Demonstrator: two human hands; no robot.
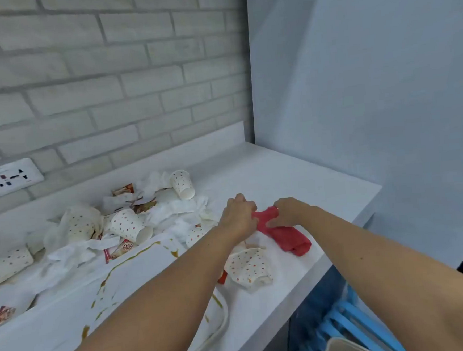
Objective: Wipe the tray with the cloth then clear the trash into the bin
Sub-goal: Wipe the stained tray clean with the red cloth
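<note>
Both grips closed on the red cloth (288, 238): left hand (239, 216) and right hand (288, 212) each pinch its far end, fingers curled, hands close together. The rest of the cloth lies folded on the white tabletop (294, 176), just right of the tray (223, 317). The tray is white with brown streaks. Crushed dotted cup (248, 268) sits just beside the cloth. Further trash behind and left: paper cups (182, 184), crumpled tissues (177, 210), sachets (121, 249).
</note>
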